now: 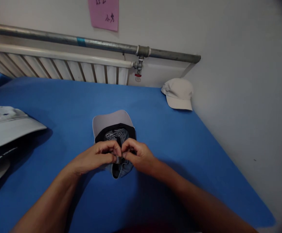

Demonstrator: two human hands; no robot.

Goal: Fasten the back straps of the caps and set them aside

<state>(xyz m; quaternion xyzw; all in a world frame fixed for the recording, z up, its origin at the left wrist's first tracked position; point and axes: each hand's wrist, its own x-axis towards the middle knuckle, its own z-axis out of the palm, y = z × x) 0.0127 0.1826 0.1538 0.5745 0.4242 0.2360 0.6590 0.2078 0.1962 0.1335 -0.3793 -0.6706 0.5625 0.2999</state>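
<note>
A blue-grey baseball cap (112, 120) lies upside down in front of me, brim pointing away. Its black sweatband and some raised lettering inside are visible. My left hand (99, 156) pinches the cap's back strap beside a small metal buckle (118, 159), thumb and forefinger closed. Close against it, my right hand (138, 154) is also closed in a pinch on the strap, from the right side. The fingertips hide most of the strap between them. Below the hands, the strap opening shows as a dark loop.
A blue tabletop (65, 97) spreads beneath everything. White and dark caps (14, 129) are stacked at the left edge. A beige cap (180, 92) sits at the far right corner by the wall. Behind run a radiator (99, 72) and a metal pipe (107, 45).
</note>
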